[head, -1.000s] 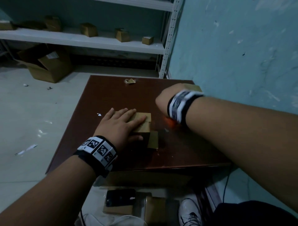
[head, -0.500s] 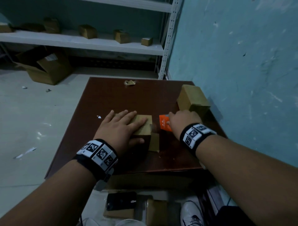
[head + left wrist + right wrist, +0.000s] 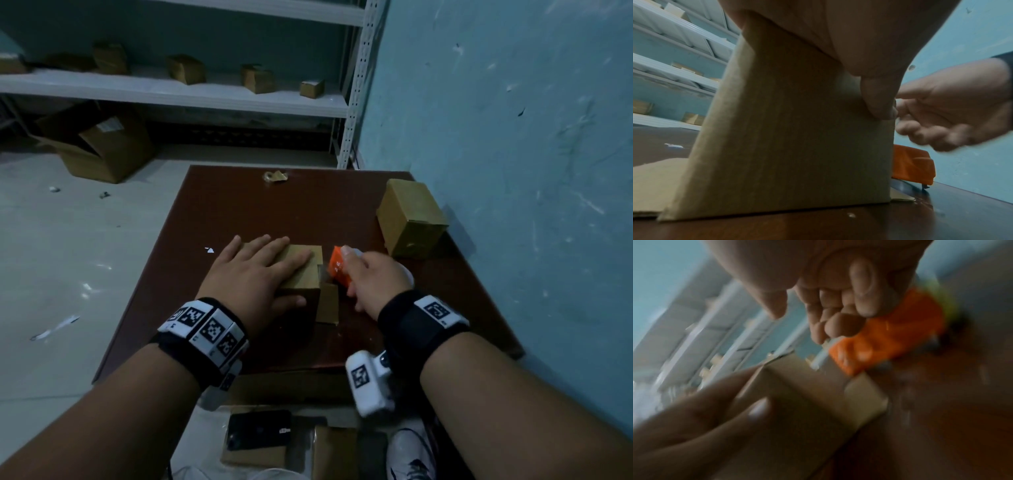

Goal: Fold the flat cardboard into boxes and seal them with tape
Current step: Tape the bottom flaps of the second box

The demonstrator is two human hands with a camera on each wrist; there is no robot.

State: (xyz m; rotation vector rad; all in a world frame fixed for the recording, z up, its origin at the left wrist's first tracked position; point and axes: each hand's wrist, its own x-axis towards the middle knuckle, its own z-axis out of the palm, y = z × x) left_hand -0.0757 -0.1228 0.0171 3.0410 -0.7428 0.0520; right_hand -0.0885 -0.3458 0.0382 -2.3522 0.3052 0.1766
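A small brown cardboard box stands in the middle of the dark red table, one loose flap lying flat at its right side. My left hand lies flat on the box top with straight fingers, and the thumb presses its near wall. Just right of the box sits an orange tape dispenser. My right hand has curled fingers and thumb on the dispenser. The right wrist view is blurred, so no tape strip shows.
A closed cardboard box stands at the table's back right, against the blue wall. A crumpled tape scrap lies at the far edge. White shelves with small boxes and an open carton stand beyond. A phone lies below the table.
My right hand came back from the box at the back right, took hold of the orange dispenser and tilted it closer to the small box. The left hand stayed put.
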